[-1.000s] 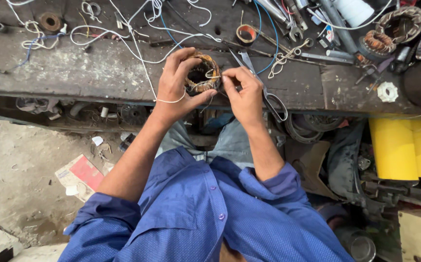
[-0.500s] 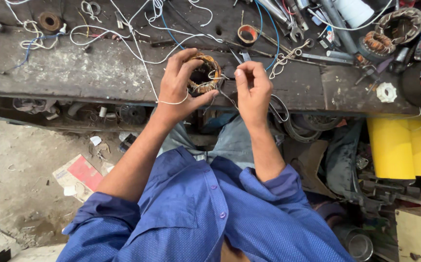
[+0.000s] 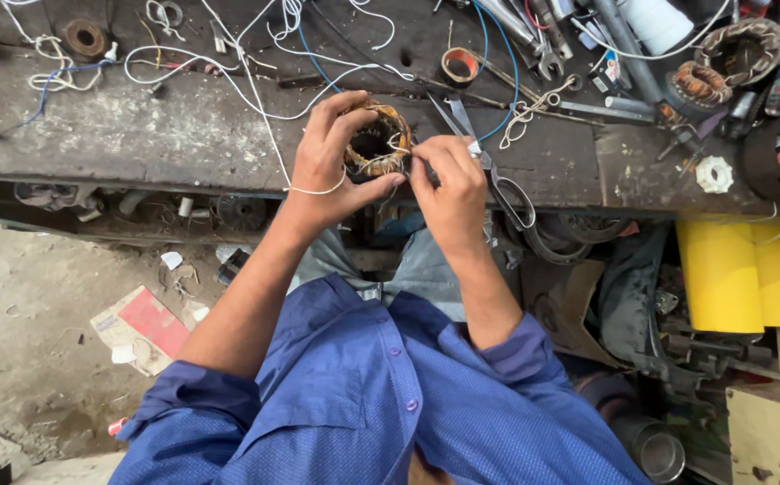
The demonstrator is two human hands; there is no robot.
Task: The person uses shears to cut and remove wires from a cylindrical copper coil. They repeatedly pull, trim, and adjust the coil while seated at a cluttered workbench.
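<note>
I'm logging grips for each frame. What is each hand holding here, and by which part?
The left hand cups the copper-wound motor coil ring around its outer rim. The right hand pinches a thin white string at the ring's near edge.

Illumination is even, diffuse daylight; no single source shows. Shadows are soft: a dark band lies under the front edge of the workbench [image 3: 138, 135], and the recess at lower right is dim, with detail lost. Glare is minor (pale highlights on the white wires [image 3: 228, 63] and the scissors [image 3: 498, 175]). The yellow sheet [image 3: 736, 274] is strongly saturated but not clipped. Focus is sharp across the centre; the blue shirt [image 3: 363, 395] stays crisp. Wide-angle distortion bends the bench edge slightly toward the corners. No motion blur is apparent.
</note>
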